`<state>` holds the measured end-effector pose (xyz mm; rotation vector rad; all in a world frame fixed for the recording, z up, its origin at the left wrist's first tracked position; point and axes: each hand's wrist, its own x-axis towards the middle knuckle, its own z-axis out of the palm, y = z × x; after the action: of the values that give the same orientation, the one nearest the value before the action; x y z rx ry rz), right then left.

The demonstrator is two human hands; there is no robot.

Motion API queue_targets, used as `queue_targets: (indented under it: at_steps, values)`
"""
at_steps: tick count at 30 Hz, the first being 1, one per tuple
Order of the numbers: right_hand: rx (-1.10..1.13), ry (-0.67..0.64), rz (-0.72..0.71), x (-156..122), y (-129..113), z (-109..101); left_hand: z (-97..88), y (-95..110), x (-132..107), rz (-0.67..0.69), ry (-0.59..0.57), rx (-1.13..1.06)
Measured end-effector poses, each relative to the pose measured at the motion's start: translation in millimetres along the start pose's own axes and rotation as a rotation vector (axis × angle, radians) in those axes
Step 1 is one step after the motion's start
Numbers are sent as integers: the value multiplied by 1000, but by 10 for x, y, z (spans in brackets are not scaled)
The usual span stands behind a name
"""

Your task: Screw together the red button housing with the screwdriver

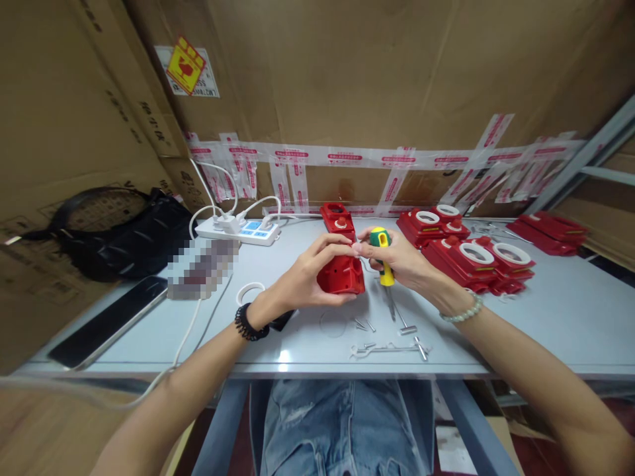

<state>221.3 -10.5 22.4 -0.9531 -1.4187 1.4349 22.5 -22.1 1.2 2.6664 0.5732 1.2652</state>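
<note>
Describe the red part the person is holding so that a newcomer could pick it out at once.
Start at the grey table. At its middle the left hand grips one red plastic housing, beside the screwdriver. Unlike the stacked red housings to its right, it shows no white ring.

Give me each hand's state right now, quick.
Left hand: closed around a red plastic housing.
Right hand: closed on a yellow-handled screwdriver.

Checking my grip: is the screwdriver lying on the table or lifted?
Lifted: the right hand holds the screwdriver upright, tip down.
</note>
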Motion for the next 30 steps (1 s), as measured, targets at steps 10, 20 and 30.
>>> queue_targets:
  at_steps: [10, 20, 30]
  values:
    - [45, 116, -50, -32, -211, -63, -12, -20, -24, -21, 2, 26]
    - [-182, 534, -737, -219, -653, -198, -23, -23, -30, -7, 11, 25]
    - [1, 553, -707, -182, -449, -148, -23, -40, -40, 2, 18, 18]
